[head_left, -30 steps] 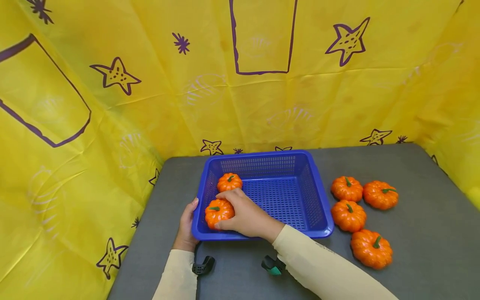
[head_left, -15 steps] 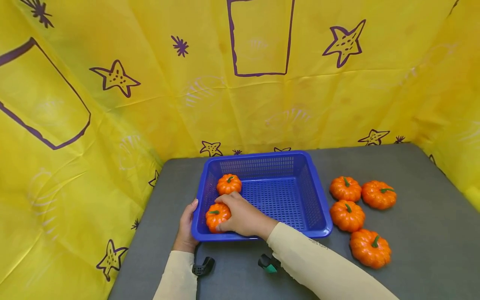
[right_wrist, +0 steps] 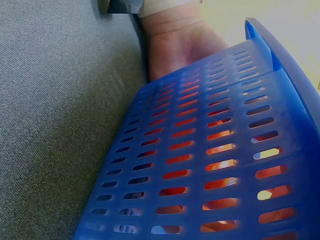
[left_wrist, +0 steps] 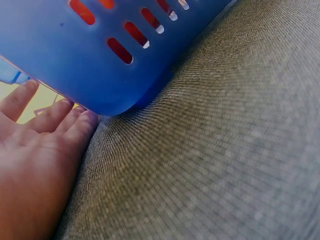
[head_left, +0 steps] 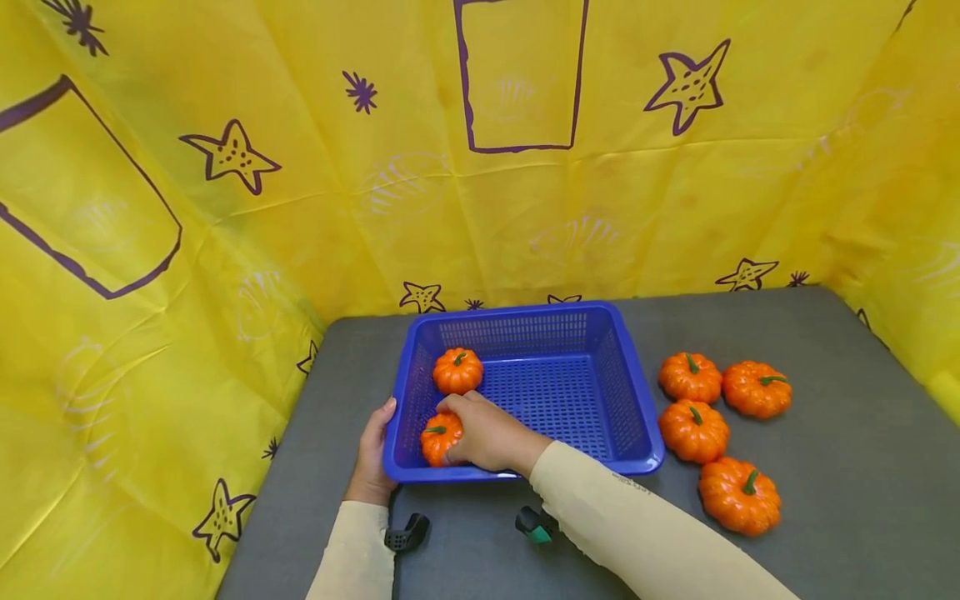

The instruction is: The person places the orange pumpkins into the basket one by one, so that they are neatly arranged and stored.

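Observation:
A blue slotted basket [head_left: 626,392] stands on the grey table. My right hand [head_left: 480,432] reaches into its near left corner and grips a small orange pumpkin [head_left: 437,440] low against the basket floor. A second pumpkin [head_left: 457,371] sits just behind it inside the basket. My left hand [head_left: 372,454] rests against the basket's outer left wall, thumb at the rim; in the left wrist view its fingers [left_wrist: 65,120] lie straight beside the basket corner [left_wrist: 107,95]. The right wrist view shows only the basket wall [right_wrist: 210,150] with orange showing through the slots.
Several more orange pumpkins lie on the table right of the basket, the nearest [head_left: 739,496] at the front. A black clip [head_left: 406,532] and a green-tipped clip [head_left: 536,526] lie by the near edge. Yellow star-printed sheeting [head_left: 225,208] walls the table on three sides.
My right hand has lowered the pumpkin deeper into the basket's near left corner. The left hand has stayed in place.

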`<state>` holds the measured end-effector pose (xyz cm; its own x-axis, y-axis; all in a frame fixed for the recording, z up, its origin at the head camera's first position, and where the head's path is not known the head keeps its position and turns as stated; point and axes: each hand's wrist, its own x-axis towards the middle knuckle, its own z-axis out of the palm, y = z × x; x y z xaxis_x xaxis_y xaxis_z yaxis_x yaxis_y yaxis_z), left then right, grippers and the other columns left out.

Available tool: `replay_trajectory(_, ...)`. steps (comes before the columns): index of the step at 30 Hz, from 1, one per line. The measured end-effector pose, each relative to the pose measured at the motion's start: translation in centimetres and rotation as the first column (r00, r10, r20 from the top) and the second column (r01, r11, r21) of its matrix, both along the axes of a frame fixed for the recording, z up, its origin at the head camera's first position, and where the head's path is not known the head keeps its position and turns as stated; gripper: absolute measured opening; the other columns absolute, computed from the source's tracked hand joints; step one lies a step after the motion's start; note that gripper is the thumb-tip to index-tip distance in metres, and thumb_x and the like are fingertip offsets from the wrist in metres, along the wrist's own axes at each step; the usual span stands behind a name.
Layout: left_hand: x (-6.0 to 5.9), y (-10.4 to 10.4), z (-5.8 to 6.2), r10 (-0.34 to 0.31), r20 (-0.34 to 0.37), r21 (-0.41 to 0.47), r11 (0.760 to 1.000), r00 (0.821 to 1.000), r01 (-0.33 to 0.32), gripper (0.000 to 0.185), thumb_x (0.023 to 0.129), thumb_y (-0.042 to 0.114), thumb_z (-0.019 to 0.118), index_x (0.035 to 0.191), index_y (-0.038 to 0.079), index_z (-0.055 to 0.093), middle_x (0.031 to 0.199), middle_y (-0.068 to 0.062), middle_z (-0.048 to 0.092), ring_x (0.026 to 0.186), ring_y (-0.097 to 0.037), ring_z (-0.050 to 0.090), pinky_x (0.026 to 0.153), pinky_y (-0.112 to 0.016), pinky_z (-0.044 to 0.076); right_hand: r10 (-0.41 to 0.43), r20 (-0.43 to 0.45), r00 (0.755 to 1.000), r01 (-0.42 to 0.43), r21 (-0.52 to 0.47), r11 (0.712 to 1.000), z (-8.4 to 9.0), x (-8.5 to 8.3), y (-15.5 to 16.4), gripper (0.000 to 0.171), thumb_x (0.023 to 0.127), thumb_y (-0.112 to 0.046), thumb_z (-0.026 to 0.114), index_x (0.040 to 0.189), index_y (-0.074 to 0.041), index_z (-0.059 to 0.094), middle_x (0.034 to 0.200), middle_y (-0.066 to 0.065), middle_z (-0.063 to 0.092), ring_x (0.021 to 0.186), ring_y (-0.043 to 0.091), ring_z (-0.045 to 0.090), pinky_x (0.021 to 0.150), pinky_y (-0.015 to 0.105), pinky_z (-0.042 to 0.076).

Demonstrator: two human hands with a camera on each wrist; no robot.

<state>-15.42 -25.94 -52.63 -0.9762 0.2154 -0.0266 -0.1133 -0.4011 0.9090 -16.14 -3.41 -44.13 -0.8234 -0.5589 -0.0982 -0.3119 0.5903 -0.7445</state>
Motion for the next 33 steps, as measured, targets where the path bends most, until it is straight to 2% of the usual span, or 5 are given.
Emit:
replay_trajectory(7,0.0,0.0,0.1,-0.015,0.007,0.010,1.000,1.000,0.015,0.051,0.112,0.049,0.038,0.144,0.015,0.057,0.135,-0.007,0.069,0.115,-0.018,0.066,0.101,-0.037,0.053,-0.011,0.032,0.999,0.012,-0.024,1.000,0.1,0.1,0.2,0.058,0.088,-0.017,0.090,0.139,-0.007,0.065,0.128,0.014,0.058,0.110,0.026,0.060,0.100,0.044,0.052)
replay_trajectory(15,0.0,-0.1,0.0,-0.015,0.032,0.022,1.000,0.999,0.015,0.052,0.112,0.050,0.041,0.144,0.012,0.057,0.132,-0.008,0.069,0.113,-0.019,0.067,0.099,-0.037,0.054,-0.040,0.051,0.998,0.043,-0.057,0.997,0.1,0.2,0.4,0.061,0.091,-0.023,0.089,0.143,-0.004,0.064,0.136,0.014,0.059,0.118,0.028,0.060,0.106,0.048,0.050)
replay_trajectory(25,-0.1,0.1,0.1,0.003,0.048,0.001,1.000,0.999,-0.003,0.057,0.111,0.051,0.041,0.148,0.009,0.051,0.134,-0.007,0.068,0.114,-0.020,0.065,0.099,-0.038,0.054,-0.082,0.075,0.994,0.093,-0.160,0.983,0.3,0.0,0.9,0.060,0.093,-0.023,0.088,0.145,-0.005,0.063,0.146,0.017,0.057,0.128,0.033,0.057,0.108,0.052,0.049)
replay_trajectory(33,0.0,-0.1,0.0,0.005,0.033,-0.008,1.000,0.999,-0.005,0.056,0.111,0.052,0.042,0.149,0.011,0.052,0.136,-0.006,0.067,0.117,-0.020,0.065,0.101,-0.037,0.053,-0.049,0.122,0.991,0.081,-0.274,0.958,1.2,0.0,2.6,0.066,0.097,-0.025,0.084,0.154,-0.006,0.056,0.151,0.016,0.055,0.135,0.039,0.054,0.109,0.056,0.049)
